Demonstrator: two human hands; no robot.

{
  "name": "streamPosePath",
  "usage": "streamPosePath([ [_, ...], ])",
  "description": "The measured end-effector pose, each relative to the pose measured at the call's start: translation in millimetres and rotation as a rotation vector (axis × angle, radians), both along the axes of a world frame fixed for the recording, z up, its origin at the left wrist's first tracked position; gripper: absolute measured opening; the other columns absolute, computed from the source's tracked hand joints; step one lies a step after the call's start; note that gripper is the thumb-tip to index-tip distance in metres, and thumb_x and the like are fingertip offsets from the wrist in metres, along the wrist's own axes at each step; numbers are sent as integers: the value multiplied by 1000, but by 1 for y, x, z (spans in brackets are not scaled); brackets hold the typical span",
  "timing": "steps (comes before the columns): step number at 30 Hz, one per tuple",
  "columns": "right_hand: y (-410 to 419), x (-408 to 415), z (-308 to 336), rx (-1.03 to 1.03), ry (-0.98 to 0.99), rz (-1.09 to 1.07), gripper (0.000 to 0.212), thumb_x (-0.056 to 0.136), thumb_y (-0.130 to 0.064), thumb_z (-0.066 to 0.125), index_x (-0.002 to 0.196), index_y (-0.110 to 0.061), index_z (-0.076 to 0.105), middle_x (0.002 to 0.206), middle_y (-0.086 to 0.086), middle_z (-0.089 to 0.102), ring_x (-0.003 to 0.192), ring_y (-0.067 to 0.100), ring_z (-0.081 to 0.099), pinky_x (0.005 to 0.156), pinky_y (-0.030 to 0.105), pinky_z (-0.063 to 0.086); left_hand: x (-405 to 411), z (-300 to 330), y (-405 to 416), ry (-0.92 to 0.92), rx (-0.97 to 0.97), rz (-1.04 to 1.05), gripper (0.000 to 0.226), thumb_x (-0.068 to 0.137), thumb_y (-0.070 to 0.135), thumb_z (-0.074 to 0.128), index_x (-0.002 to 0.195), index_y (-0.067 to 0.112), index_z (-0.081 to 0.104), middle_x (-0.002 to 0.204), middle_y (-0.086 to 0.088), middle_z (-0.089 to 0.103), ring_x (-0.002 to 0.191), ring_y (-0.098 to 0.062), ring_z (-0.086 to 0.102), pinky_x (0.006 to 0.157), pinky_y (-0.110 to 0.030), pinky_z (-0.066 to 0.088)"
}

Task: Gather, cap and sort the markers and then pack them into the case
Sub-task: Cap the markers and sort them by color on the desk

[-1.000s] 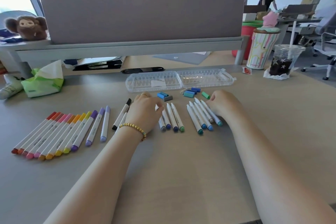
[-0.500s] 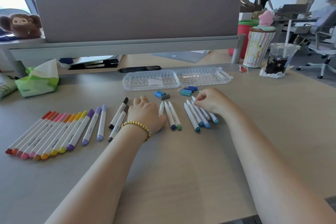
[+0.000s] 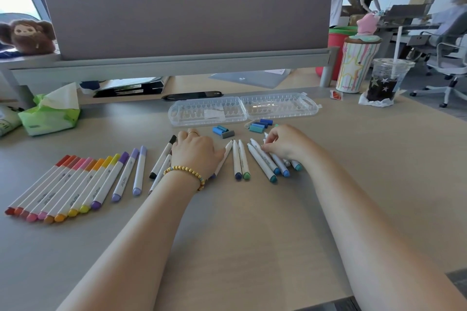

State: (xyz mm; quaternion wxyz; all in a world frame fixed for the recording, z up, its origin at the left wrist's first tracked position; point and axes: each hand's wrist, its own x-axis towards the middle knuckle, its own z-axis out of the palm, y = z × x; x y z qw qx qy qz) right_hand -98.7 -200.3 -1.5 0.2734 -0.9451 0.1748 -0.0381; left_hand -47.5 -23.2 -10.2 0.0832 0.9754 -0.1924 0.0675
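Note:
Several capped markers (image 3: 63, 184), red through purple, lie in a row at the left, with two lilac ones (image 3: 131, 171) beside them. A black marker (image 3: 163, 159) lies just left of my left hand (image 3: 195, 151), which rests knuckles-up on the desk. Its thumb presses against a tilted uncapped white marker (image 3: 226, 153). Two more uncapped markers (image 3: 241, 159) lie to the right. My right hand (image 3: 285, 144) pinches the tip end of one marker in the blue-teal group (image 3: 267, 166). Loose caps (image 3: 223, 131) (image 3: 260, 126) sit in front of the open clear case (image 3: 242, 111).
A green tissue pack (image 3: 48, 113) sits far left and a black phone (image 3: 192, 95) behind the case. A striped tumbler (image 3: 353, 68) and an iced drink cup (image 3: 384, 83) stand at the back right. A grey divider panel (image 3: 187, 17) closes the desk's far side.
My right hand has drawn back from the caps onto the blue-teal markers and its fingertips have closed on one. The left hand shifted slightly, uncovering a tilted white marker at its thumb.

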Motion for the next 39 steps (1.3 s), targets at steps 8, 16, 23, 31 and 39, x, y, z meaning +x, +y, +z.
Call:
streamPosePath([
  [8,-16,6,-14,44,-149,-194,20,90,-13,45,98,-7,62,111,10,64,93,28,59,67,34,45,-7,-3,-31,-28,126,-88,38,92,44,39,103,14,60,126,-11,43,119,-28,34,96,-36,34],
  [16,-25,18,-18,283,-353,-284,21,92,-10,43,98,-4,62,100,7,65,81,21,53,65,27,38,-3,6,-41,47,176,-82,33,91,42,41,88,14,57,122,-12,49,117,-28,37,94,-36,35],
  [23,-43,58,-18,-41,-245,-95,23,91,-11,48,105,-18,64,108,2,57,99,19,52,81,31,45,33,28,-36,486,-566,-58,31,96,31,43,73,13,55,67,0,51,60,-11,48,71,-28,49],
  [31,-49,85,-14,-450,-144,82,19,92,-21,55,104,-18,68,117,6,54,114,24,41,89,33,38,55,19,-25,798,-1076,24,19,95,21,52,101,3,56,62,-3,70,53,-10,65,49,-21,55],
  [39,-38,87,-8,-705,-79,168,17,91,-11,50,105,-9,60,114,7,61,113,25,44,82,30,35,51,20,-13,843,-1127,39,18,92,20,57,99,4,58,70,-10,67,47,-8,63,46,-16,53],
])
